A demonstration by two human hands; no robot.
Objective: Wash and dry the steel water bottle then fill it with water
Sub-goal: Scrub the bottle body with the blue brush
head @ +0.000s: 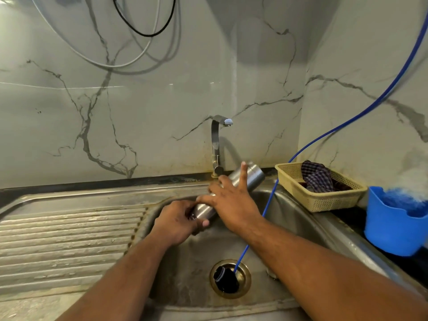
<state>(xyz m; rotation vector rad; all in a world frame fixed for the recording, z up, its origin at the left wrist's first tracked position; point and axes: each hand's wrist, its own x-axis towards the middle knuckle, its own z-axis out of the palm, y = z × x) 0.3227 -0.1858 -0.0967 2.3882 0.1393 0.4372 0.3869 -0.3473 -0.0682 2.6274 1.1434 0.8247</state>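
The steel water bottle (251, 176) lies tilted over the sink basin (289, 218), its base up toward the back right and its mouth end down to the left. My left hand (178, 222) grips the mouth end with curled fingers. My right hand (228, 202) lies across the bottle's middle with fingers spread and fairly straight. The bottle's black cap (225, 280) sits in the drain. The tap (218, 144) stands behind the bottle, and I see no water running from it.
A ribbed draining board (69, 239) fills the left. A thin blue hose (266, 207) runs from the upper right down into the drain. A beige basket (324, 200) with a checked cloth (317, 177) and a blue tub (391, 230) stand on the right.
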